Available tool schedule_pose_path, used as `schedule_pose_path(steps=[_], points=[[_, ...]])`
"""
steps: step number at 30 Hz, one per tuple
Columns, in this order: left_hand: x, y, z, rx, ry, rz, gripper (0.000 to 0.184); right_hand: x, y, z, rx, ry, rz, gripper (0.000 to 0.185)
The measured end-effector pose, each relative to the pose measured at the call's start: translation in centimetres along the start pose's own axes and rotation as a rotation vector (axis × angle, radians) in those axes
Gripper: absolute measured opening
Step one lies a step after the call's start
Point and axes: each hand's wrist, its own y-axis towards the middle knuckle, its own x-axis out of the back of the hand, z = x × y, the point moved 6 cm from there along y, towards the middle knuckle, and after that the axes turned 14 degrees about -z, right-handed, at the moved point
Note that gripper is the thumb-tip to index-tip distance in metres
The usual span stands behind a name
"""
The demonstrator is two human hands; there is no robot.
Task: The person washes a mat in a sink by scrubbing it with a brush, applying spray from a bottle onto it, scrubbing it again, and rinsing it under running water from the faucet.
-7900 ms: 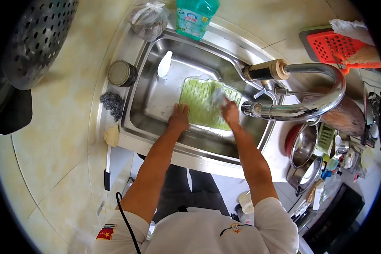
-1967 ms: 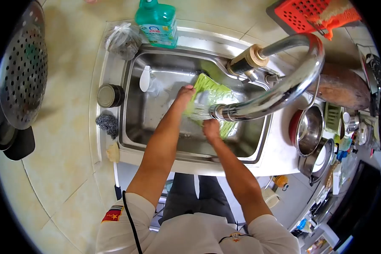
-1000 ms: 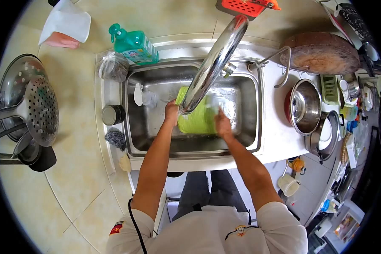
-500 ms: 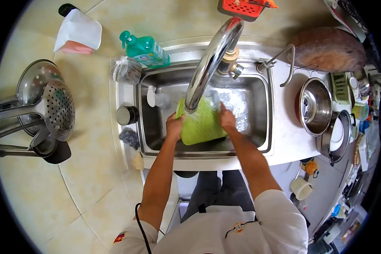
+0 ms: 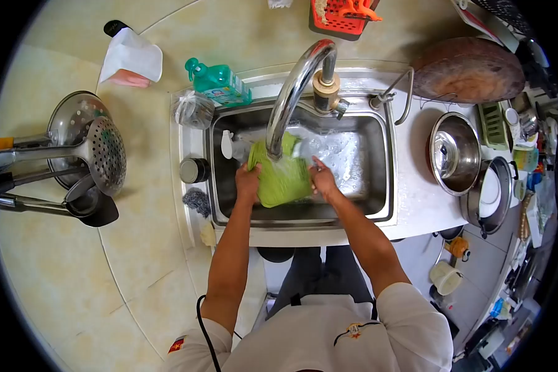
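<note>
left fingers: the left hand [image 5: 248, 181] has its fingers closed on the board's left edge, pinching it.
right fingers: the right hand [image 5: 323, 179] is half curled at the opposite edge; a pale blur [image 5: 304, 149] lies just past the fingertips, and i cannot tell if they pinch that, the board or neither.
green board [image 5: 285, 185]: between the two hands, inside the sink.
board's weight: probably light, thin plastic by its look.
board's stiffness: likely firm with a little bend, hardly fragile.
board's grip: wet, so probably slippery; best held by the side edges, thumb above and fingers beneath.
tap [image 5: 284, 99]: its spout hangs between the hands, pouring water [image 5: 276, 164] on the board.
sink [image 5: 391, 173]: around both hands, with suds [image 5: 344, 162] beyond the right fingers.
scourer [image 5: 196, 201]: left of the left fingers, outside the sink, near a jar [image 5: 194, 170].
soap bottle [image 5: 220, 84]: farther out, ahead of the left fingers.
metal bowl [image 5: 456, 154]: well to the right of the right fingers.
</note>
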Motion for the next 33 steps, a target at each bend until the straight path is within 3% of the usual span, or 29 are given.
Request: schedule_pose_path(steps=[2, 6, 9, 13, 18, 21, 24, 30, 33], points=[[-0.1, -0.5, -1.0, -0.047, -0.007, -0.066, 0.022, -1.4, -4.2, 1.2, -0.036, 0.064, 0.165, 0.056], [-1.2, -1.3, -2.9, -0.088, -0.085, -0.097, 0.022, 1.3, -3.7, -0.4, -0.038, -0.168, 0.037, 0.054], [-1.6, -1.4, -3.5, -0.185, -0.084, -0.091, 0.024, 3.4, -2.2, -1.2, -0.052, -0.142, -0.06, 0.055], [-2.1, -2.9, -5.3, -0.248, -0.04, -0.112, 0.027, 0.4, -6.8, 2.0, -0.128, 0.146, 0.136, 0.055], [-1.8, -3.1, -6.2, -0.392, 0.104, -0.173, 0.024, -0.8, -5.9, 1.3, -0.019, -0.076, -0.028, 0.057], [-1.9, -4.2, -7.1, -0.398, 0.032, -0.183, 0.023, -2.1, -7.9, 2.2, -0.043, 0.065, 0.026, 0.061], [-1.3, -3.6, -6.4, -0.494, 0.186, -0.247, 0.023, -3.0, -10.1, 2.5, -0.033, 0.122, 0.045, 0.063], [-1.4, -5.3, -6.6, -0.441, 0.112, -0.254, 0.025, -2.4, -10.6, 2.3, -0.315, 0.552, 0.163, 0.047], [-1.1, -5.2, -6.2, -0.444, 0.175, -0.248, 0.025, -2.9, -10.6, 2.9, -0.566, 0.759, 0.25, 0.039]])
